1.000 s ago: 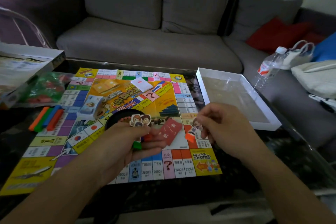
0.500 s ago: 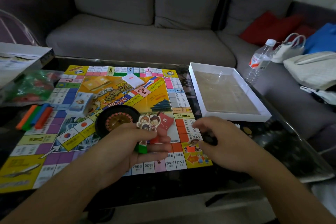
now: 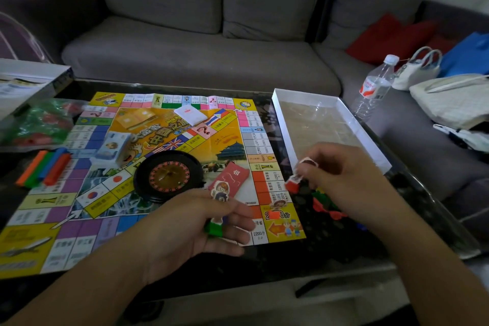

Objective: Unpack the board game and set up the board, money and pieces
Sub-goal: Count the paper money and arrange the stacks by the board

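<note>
The colourful game board (image 3: 79, 235) lies unfolded on the dark table. A black roulette wheel (image 3: 169, 176) sits on its middle, a red card deck (image 3: 234, 176) beside it, a white card deck (image 3: 190, 114) farther back, and a bundle of paper money (image 3: 113, 148) to the left. My left hand (image 3: 195, 230) holds a cardboard character pawn in a green stand (image 3: 214, 227) above the board's near edge. My right hand (image 3: 341, 180) pinches another character pawn in a red stand (image 3: 295, 182) just off the board's right edge. One pawn with an orange stand (image 3: 276, 210) stands on the yellow start corner.
Loose coloured plastic stands (image 3: 326, 206) lie on the table under my right hand. The empty white box tray (image 3: 370, 145) sits right of the board; the box lid (image 3: 31, 79) and a bag of green and red pieces (image 3: 39, 124) at far left. Coloured sticks (image 3: 45, 167) lie nearby. A water bottle (image 3: 374, 87) stands on the sofa.
My right hand left the orange-stand pawn on the yellow corner, reached to the table right of the board and now lifts a pawn in a red stand. The left hand stays put.
</note>
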The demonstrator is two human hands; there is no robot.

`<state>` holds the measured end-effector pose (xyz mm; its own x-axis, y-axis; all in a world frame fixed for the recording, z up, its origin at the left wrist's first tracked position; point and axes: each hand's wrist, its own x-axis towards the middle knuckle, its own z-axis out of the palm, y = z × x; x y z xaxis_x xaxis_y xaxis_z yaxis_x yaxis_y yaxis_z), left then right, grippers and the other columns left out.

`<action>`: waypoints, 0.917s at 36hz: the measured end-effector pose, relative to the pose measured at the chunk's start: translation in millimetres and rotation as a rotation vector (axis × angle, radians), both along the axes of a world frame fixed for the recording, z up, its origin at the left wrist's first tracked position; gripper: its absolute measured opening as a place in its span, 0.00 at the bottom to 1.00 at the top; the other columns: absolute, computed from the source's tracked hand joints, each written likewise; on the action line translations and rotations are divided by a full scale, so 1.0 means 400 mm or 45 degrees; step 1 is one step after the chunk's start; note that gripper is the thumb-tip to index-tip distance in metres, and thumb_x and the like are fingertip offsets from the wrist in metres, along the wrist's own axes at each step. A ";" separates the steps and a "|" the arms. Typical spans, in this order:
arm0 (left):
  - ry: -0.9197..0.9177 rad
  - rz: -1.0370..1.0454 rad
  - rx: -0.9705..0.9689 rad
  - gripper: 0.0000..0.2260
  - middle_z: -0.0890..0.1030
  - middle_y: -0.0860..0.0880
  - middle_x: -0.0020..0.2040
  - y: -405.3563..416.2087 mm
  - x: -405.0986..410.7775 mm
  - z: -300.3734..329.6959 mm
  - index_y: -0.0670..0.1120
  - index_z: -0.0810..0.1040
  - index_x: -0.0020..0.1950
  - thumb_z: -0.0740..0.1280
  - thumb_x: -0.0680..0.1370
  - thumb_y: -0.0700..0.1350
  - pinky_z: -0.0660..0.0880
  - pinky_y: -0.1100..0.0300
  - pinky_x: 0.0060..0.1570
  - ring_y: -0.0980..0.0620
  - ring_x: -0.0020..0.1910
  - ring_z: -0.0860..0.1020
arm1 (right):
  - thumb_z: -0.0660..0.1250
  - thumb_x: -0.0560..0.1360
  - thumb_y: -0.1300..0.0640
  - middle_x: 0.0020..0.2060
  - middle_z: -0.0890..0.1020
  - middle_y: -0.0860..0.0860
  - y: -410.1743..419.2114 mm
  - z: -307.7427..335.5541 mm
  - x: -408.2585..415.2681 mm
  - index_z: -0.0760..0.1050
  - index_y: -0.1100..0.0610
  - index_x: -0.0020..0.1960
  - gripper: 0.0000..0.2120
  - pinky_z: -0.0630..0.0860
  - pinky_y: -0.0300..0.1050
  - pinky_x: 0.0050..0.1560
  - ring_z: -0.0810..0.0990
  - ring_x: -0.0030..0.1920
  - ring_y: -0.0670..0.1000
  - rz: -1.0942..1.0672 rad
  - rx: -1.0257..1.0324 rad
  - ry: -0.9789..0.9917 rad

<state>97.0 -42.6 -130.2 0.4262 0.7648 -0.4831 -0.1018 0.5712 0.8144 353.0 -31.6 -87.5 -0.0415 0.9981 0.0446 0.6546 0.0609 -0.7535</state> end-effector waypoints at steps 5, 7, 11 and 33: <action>0.033 0.030 0.003 0.11 0.86 0.36 0.50 0.000 -0.002 -0.005 0.36 0.87 0.51 0.66 0.83 0.40 0.82 0.55 0.36 0.45 0.40 0.84 | 0.71 0.80 0.56 0.37 0.86 0.45 0.027 -0.048 0.047 0.82 0.48 0.43 0.08 0.80 0.39 0.35 0.85 0.36 0.44 -0.022 -0.129 -0.279; 0.041 0.025 0.009 0.11 0.86 0.37 0.50 -0.001 0.000 -0.008 0.37 0.87 0.51 0.66 0.83 0.40 0.81 0.55 0.36 0.46 0.40 0.83 | 0.72 0.80 0.56 0.41 0.87 0.41 0.033 -0.072 0.031 0.81 0.47 0.43 0.08 0.83 0.41 0.44 0.86 0.42 0.41 0.046 -0.212 -0.376; 0.082 -0.034 0.037 0.11 0.87 0.42 0.50 0.004 0.003 -0.016 0.42 0.88 0.52 0.66 0.83 0.43 0.77 0.56 0.33 0.48 0.37 0.82 | 0.72 0.80 0.54 0.52 0.85 0.39 0.042 -0.107 -0.002 0.82 0.45 0.47 0.05 0.80 0.34 0.45 0.83 0.51 0.40 0.146 -0.257 -0.545; -0.101 -0.427 0.110 0.14 0.77 0.44 0.44 -0.019 -0.006 -0.026 0.37 0.82 0.60 0.70 0.76 0.38 0.62 0.63 0.31 0.55 0.33 0.69 | 0.70 0.82 0.57 0.35 0.84 0.56 -0.047 -0.046 -0.147 0.84 0.50 0.49 0.06 0.82 0.55 0.54 0.84 0.37 0.54 0.463 -0.145 0.145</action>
<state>94.7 -50.4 -140.8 0.6945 0.6123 -0.3777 0.0147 0.5128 0.8584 294.1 -50.4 -105.8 -0.3944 0.9181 -0.0405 0.5175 0.1854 -0.8353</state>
